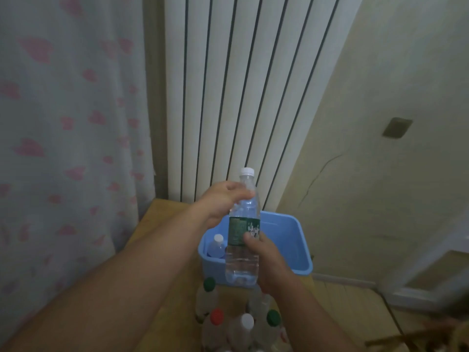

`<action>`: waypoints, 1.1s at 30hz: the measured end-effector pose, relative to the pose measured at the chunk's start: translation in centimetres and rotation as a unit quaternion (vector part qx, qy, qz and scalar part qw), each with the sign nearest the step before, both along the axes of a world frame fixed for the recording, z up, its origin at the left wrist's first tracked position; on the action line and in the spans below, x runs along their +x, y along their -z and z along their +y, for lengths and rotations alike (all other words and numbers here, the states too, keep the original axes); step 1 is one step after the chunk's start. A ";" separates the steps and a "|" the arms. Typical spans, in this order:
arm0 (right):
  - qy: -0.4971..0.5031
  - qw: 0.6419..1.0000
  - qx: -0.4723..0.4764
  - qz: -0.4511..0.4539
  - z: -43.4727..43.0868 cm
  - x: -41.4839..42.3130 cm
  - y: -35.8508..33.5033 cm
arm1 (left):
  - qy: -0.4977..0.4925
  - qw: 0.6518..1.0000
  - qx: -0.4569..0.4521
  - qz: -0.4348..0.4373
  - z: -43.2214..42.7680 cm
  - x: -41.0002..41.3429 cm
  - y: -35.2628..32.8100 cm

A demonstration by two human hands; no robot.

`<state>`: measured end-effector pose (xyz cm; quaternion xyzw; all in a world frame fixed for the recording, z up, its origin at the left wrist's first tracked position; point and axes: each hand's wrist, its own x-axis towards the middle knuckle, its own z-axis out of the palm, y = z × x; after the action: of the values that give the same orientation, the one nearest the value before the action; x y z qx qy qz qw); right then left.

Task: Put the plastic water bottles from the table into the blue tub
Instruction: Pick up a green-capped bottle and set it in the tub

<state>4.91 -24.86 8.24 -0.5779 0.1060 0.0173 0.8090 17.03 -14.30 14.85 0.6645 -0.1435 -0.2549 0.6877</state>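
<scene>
Bottle (pixel 238 232), green label, white cap, upright in both grips: my left hand (pixel 223 201) curled round its shoulder, my right hand (pixel 264 260) wrapped round the lower body, over the blue tub's (pixel 284 240) near rim. Carry step, I judged; next came moving it forward and lowering it in. A white-capped bottle (pixel 217 246) sat at the tub's left end; the right side was open. Waiting bottles (pixel 243 323) crowded the tabletop (pixel 162 224) beneath my wrists.

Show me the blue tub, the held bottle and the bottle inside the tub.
blue tub (pixel 289 240): head view, inner right wall.
held bottle (pixel 241 265): head view, clear lower body.
bottle in the tub (pixel 218 238): head view, white cap.
</scene>
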 end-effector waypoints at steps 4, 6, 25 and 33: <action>0.069 0.982 -0.172 0.015 0.7 0.9 -0.2 | -0.052 0.989 0.088 -0.102 -0.6 0.1 -0.3; 0.080 0.979 -0.187 0.013 0.6 1.1 -0.5 | -0.048 0.988 0.087 -0.119 -1.0 0.2 0.1; 0.109 0.954 -0.280 -0.005 -3.2 3.1 0.3 | -0.030 0.986 0.041 -0.158 -3.4 1.2 0.1; 0.157 0.928 -0.338 0.006 -7.0 5.3 2.1 | 0.015 0.923 0.179 -0.341 -6.5 3.1 -1.8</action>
<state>10.24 -31.87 6.13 -0.7929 0.1996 -0.1436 0.5575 20.11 -20.84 16.63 0.8209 -0.3309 -0.0447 0.4632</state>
